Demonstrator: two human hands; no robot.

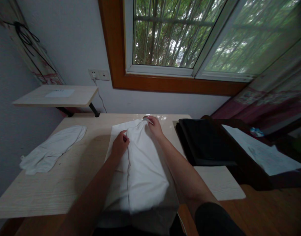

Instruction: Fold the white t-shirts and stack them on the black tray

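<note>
A white cloth garment (147, 170) lies lengthwise on the table in front of me, and its near end hangs over the front edge. A fold or seam line runs along its length, left of its middle. My left hand (120, 145) is closed on the upper part of that fold, with the fingertips pinching the fabric. At the far end, my right hand (155, 127) pinches the garment's top edge between thumb and fingers. A small dark rounded shape shows beside the right fingertips, too small to make out. Exactly what kind of garment it is, I cannot tell.
On the table (66, 193), another white cloth (54, 149) lies crumpled at the left. A small raised shelf (78, 98) bearing a paper stands at the back left. Black flat cases (204, 141) lie at the right. Behind are a wall socket (98, 74) and a window (175, 36).
</note>
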